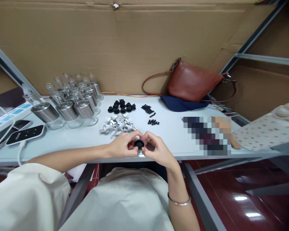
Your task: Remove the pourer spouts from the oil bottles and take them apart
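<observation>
Between my two hands is a round black cap (139, 144), its hollow side facing up toward me, near the table's front edge. My left hand (125, 145) pinches it from the left with thumb and finger. From the right, my right hand (156, 148) grips its other side. Just beyond my left hand lies a pile of silver and white spout-like parts (116, 125). Behind that pile sit several black caps (121, 106). Small black pieces (153, 122) and thin black strips (147, 109) lie farther off, ahead of my right hand.
Several glass bottles with metal sleeves (67, 110) stand at the back left. A power strip (11, 117) and a black device with green lights (26, 134) lie at the left. A brown bag (194, 80) rests on dark blue cloth (178, 104); a dotted white bag (267, 130) is at right.
</observation>
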Tool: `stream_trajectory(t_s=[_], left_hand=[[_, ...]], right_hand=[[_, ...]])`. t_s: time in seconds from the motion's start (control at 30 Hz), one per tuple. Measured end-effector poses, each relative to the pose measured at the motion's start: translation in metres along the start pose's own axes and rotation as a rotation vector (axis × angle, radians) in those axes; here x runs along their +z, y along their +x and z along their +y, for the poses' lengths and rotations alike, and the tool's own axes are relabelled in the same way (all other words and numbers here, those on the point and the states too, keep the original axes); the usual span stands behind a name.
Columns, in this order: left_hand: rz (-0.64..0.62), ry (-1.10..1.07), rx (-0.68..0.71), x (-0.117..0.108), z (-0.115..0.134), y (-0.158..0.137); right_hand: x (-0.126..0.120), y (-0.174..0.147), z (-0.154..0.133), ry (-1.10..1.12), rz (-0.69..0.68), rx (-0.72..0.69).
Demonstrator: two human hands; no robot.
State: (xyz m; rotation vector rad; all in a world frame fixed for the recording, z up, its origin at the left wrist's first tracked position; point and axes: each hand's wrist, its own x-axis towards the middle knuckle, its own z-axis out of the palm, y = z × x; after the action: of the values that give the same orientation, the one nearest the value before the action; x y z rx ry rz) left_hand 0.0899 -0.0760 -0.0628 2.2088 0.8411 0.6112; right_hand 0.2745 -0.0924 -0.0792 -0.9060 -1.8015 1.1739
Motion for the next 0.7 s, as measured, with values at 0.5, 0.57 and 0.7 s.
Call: stream_trajectory(t_s=[0.5,0.57,0.7], left_hand=[[0.004,-0.007,0.074,0.0003,0.0004,-0.0003],[0.0,-0.027,0.07,0.0008,-0.0011,-0.0005],[0.047,-0.112,0.063,0.0039,-0.006,-0.0002]], right_hand=[[0.0018,-0.0027,0.0011,-0.002,0.026,-0.024],[0.0017,-0.0019,0.0015,0.0,0.033,-0.026],[0.0018,-0.001,0.0034,0.026,0.102,-0.055]])
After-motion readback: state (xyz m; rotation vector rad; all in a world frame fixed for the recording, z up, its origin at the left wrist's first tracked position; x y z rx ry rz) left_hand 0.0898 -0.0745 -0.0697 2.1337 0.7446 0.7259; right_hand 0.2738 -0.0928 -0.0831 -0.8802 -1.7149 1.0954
